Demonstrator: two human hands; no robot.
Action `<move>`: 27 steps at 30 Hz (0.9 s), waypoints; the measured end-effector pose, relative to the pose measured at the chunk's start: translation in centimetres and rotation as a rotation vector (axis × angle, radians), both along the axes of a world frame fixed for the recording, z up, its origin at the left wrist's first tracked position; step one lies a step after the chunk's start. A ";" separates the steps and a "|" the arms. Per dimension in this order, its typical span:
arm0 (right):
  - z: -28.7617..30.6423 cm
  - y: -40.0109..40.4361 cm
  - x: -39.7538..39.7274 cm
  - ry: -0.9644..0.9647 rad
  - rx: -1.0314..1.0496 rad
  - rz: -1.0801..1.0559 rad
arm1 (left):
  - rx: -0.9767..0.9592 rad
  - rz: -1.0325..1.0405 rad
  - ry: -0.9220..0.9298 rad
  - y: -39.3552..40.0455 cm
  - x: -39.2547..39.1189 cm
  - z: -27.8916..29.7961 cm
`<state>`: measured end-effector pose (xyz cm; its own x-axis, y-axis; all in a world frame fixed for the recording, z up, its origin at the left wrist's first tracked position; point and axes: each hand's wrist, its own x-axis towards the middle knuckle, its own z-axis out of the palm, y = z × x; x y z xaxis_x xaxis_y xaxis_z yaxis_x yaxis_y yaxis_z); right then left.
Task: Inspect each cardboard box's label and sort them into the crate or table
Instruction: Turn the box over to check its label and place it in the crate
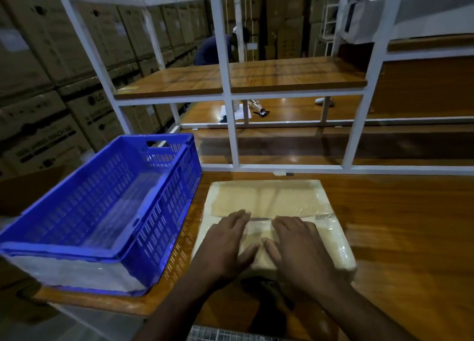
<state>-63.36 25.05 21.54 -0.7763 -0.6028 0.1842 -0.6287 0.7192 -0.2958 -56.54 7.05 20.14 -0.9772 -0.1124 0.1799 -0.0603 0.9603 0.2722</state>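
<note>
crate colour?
Blue crate, with slotted walls, left of the box; head view.

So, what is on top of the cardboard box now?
Both hands lie flat on the near part of the cardboard box: the left hand and the right hand. Shiny tape or wrap covers the top. Whatever is beneath the palms, perhaps a label, is hidden.

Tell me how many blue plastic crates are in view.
1. The blue perforated plastic crate stands on the left end of the wooden table, beside the plastic-wrapped cardboard box on which both hands rest. Its double rim may hide a second crate nested inside.
</note>
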 end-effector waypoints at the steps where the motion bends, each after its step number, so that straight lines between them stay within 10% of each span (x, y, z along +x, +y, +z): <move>1: 0.2 -0.1 -0.1 0.014 0.024 -0.007 | -0.032 -0.003 -0.007 -0.2 -0.3 0.2; 17: -0.5 -3.0 -3.5 -0.014 0.069 0.007 | -0.140 -0.005 0.030 -2.3 -3.4 0.3; 27: 0.1 0.8 -7.8 -0.132 -0.146 -0.467 | 0.329 0.464 0.142 -5.6 -3.6 0.2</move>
